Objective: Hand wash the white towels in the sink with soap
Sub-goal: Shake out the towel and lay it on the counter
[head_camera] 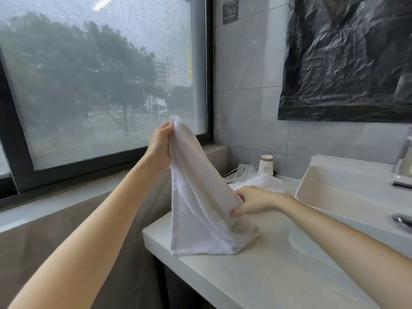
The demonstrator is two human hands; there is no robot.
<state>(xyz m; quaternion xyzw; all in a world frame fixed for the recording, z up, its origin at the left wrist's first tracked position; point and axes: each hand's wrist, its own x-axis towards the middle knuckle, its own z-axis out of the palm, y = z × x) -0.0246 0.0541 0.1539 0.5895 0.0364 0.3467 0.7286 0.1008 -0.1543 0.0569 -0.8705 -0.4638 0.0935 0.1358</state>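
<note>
At the counter left of the sink, our left hand pinches a white towel by its top corner while our right hand curls its fingers round a lower fold, the hem resting on the counter, cloth we judge light, soft and limp, best held by corners.

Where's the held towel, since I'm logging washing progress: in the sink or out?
Out. The left hand pinches the towel up, right hand grips its side; its bottom rests on the counter beside the sink.
</note>
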